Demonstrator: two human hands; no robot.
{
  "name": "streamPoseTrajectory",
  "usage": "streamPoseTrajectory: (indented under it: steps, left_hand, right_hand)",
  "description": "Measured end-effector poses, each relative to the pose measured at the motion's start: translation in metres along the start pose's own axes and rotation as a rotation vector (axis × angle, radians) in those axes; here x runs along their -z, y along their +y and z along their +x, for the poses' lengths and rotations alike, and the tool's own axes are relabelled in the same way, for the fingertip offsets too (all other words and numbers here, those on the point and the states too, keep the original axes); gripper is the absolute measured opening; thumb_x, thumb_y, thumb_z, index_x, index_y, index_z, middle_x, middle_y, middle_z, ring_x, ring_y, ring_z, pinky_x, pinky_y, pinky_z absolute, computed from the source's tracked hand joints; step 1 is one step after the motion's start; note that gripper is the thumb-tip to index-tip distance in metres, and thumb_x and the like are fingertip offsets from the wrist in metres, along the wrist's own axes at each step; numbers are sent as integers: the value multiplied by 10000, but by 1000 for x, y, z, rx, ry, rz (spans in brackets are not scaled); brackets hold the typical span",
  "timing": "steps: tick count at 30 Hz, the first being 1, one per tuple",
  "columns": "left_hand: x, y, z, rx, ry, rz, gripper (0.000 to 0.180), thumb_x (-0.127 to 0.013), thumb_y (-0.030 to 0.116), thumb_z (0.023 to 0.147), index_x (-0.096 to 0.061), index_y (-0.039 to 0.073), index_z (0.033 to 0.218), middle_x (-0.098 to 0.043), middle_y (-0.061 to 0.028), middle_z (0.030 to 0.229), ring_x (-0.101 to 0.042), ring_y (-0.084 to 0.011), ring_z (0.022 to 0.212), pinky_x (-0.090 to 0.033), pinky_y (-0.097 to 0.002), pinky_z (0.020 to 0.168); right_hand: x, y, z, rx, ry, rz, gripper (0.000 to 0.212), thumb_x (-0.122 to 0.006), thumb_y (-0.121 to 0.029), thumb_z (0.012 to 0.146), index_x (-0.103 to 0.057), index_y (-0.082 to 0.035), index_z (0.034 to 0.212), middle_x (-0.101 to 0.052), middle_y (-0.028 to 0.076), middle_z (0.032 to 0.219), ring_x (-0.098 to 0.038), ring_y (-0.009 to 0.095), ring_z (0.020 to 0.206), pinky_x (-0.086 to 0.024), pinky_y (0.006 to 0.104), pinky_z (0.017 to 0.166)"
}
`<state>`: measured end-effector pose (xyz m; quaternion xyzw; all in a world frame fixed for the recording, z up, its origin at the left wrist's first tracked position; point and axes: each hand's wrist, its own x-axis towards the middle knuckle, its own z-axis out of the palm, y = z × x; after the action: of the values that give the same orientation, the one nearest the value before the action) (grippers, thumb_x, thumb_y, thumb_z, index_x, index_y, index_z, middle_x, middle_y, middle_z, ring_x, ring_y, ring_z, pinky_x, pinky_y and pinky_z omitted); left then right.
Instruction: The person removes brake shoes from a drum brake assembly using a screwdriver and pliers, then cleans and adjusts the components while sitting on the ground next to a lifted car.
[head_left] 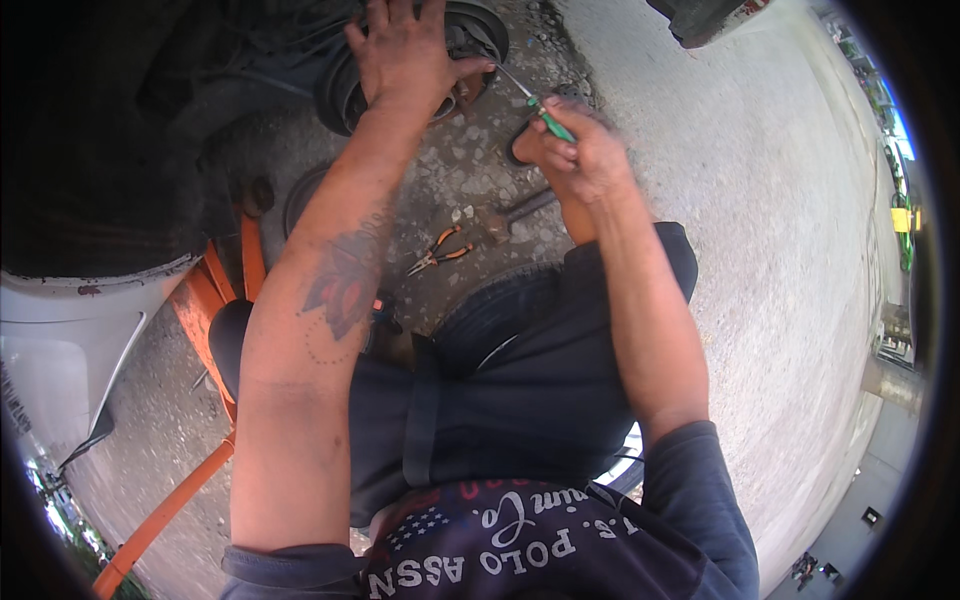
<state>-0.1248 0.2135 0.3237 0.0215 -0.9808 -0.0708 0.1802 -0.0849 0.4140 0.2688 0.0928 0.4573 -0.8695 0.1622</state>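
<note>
My right hand (590, 152) is closed round the green handle of a screwdriver (556, 128). Its thin metal shaft slants up and left into a round wheel brake assembly (492, 30) under the vehicle. Spread over that assembly is my left hand (405, 58), fingers apart, with the thumb close to the screwdriver's tip. Behind this hand much of the assembly is hidden, and I cannot make out exactly what the tip touches. Below, on the gravelly ground, lie pliers (440, 253) with orange and black handles.
A hammer-like tool (517, 210) lies beside my right leg. A black tire (497, 312) is on the ground by my legs. At left stands an orange metal jack or stand (205, 300), near the pale vehicle body panel (75, 340). Concrete (770, 200) spreads to the right.
</note>
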Motion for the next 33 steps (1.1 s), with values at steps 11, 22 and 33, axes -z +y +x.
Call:
streamPoseTrajectory:
  steps: [11,22,33]
  left_hand:
    - [5,-7,0,-69,22,13,985,-823,546,669,-427,118,1463,-452,-151,1442,-359,-351,1373,-276,-548,1121]
    - [-14,-21,1,-226,184,-11,912,-840,460,625,-474,248,1433,-463,-106,1407,-371,-344,1340,-277,-590,1052]
    - [-12,-22,3,-256,146,16,966,-838,481,630,-417,237,1465,-428,-137,1430,-359,-360,1338,-279,-607,1041]
  right_hand:
    - [-20,13,-12,287,183,-542,327,-687,-126,909,-617,73,1159,-700,108,815,-550,75,592,-420,228,529]
    - [-78,50,-38,505,222,-835,434,-521,-186,954,-512,14,1339,-625,308,1171,-606,435,1123,-484,432,958]
    - [-110,35,-48,379,286,-693,458,-486,-153,948,-509,8,1376,-575,304,1282,-541,423,1230,-420,434,1051]
